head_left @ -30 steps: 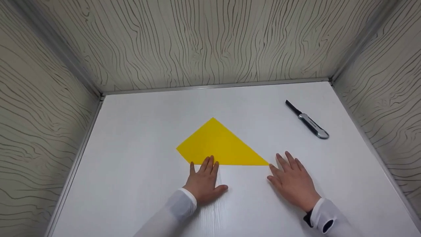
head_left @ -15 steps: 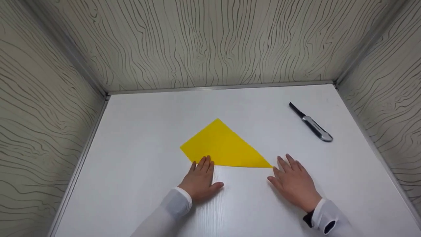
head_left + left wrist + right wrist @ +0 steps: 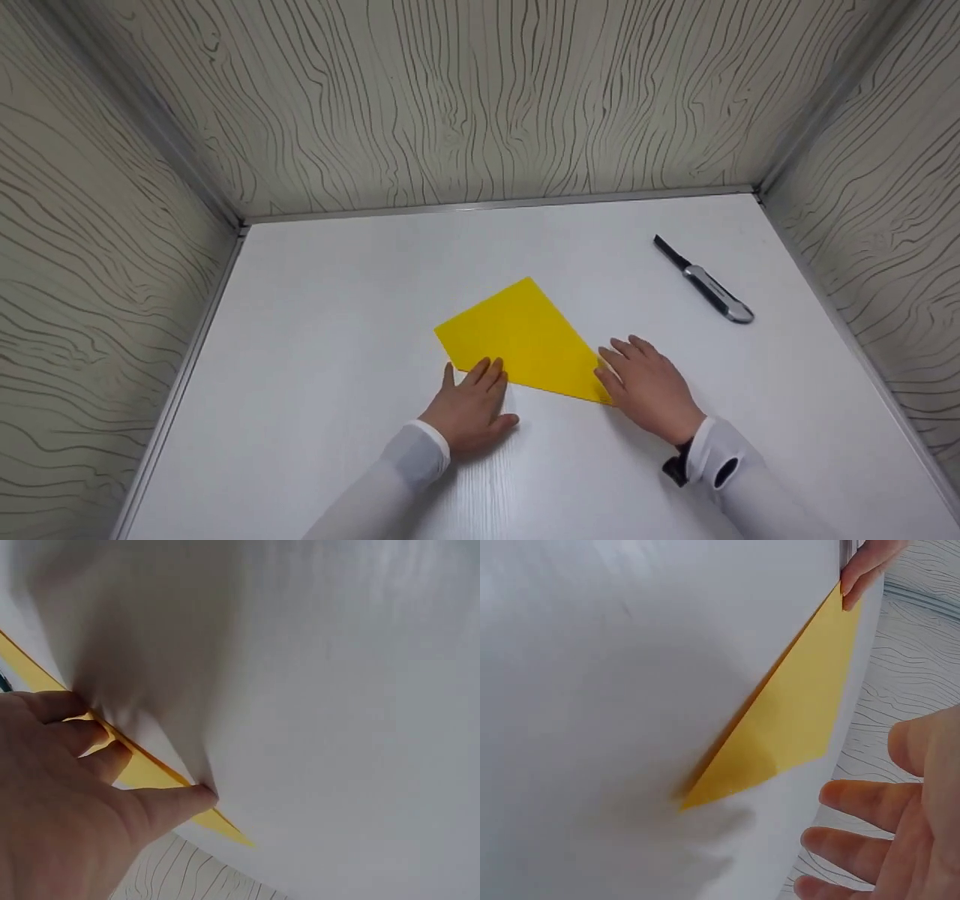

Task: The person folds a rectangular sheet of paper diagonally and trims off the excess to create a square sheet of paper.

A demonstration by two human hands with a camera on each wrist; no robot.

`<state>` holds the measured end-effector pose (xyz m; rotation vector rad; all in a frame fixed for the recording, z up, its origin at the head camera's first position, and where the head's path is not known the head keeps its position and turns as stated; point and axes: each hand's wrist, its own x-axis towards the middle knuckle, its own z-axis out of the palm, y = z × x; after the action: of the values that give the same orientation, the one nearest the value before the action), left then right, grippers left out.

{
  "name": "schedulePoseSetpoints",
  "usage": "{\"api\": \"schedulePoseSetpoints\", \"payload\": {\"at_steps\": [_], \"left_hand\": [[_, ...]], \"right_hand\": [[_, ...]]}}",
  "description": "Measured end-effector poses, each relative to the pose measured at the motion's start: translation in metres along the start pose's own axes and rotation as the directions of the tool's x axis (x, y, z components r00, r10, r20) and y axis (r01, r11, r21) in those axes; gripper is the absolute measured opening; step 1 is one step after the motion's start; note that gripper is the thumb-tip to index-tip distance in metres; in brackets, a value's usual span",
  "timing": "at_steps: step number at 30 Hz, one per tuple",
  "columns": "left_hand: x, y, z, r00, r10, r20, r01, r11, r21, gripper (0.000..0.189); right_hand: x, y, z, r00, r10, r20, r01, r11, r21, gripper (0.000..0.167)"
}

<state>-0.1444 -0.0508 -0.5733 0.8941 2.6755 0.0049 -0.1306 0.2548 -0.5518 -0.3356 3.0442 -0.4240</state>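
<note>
A folded sheet of yellow paper point(image 3: 517, 330) lies on the white table, its slanted near edge towards me. My left hand point(image 3: 469, 412) rests on that edge near the paper's left end, fingers extended and thumb spread. In the left wrist view, fingertips of the left hand point(image 3: 60, 802) touch along the orange-looking fold. Over the paper's right corner is my right hand point(image 3: 652, 390), its fingers fairly straight and partly covering the corner. The right wrist view has the right hand point(image 3: 900, 832) with fingers spread apart, beside the paper point(image 3: 795, 705) and seemingly above it.
A grey and black utility knife point(image 3: 705, 281) lies at the back right of the table point(image 3: 337, 300). Wood-patterned panels point(image 3: 465, 105) enclose the back and both sides, with a metal strip point(image 3: 487, 205) along the back edge.
The yellow paper has turned clockwise and shifted slightly right, its right corner now nearer to me. My right hand has moved left over that corner; my left hand has stayed on the near edge.
</note>
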Motion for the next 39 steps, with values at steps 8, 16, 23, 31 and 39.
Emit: {"api": "schedulePoseSetpoints", "payload": {"at_steps": [8, 16, 23, 31, 39], "left_hand": [[0.005, 0.006, 0.001, 0.998, 0.043, -0.037, -0.044, 0.999, -0.016, 0.068], [0.015, 0.010, 0.003, 0.996, 0.018, -0.092, -0.022, 0.999, -0.046, 0.062], [0.020, 0.011, -0.004, 0.995, 0.032, -0.099, -0.032, 0.999, -0.002, 0.059], [0.023, 0.007, 0.000, 0.989, 0.069, -0.129, -0.068, 0.998, 0.010, 0.058], [0.022, 0.007, 0.001, 0.992, 0.046, -0.120, -0.056, 0.995, -0.079, 0.057]], "right_hand": [[0.047, -0.007, 0.000, 0.965, 0.157, 0.210, -0.204, 0.952, 0.228, 0.075], [0.064, -0.010, 0.005, 0.923, 0.282, 0.261, -0.360, 0.873, 0.328, 0.087], [0.063, -0.012, 0.004, 0.901, 0.329, 0.284, -0.425, 0.802, 0.419, 0.088], [0.060, -0.008, 0.001, 0.883, 0.336, 0.328, -0.464, 0.724, 0.509, 0.085], [0.060, -0.012, 0.002, 0.889, 0.331, 0.318, -0.456, 0.710, 0.537, 0.077]]}}
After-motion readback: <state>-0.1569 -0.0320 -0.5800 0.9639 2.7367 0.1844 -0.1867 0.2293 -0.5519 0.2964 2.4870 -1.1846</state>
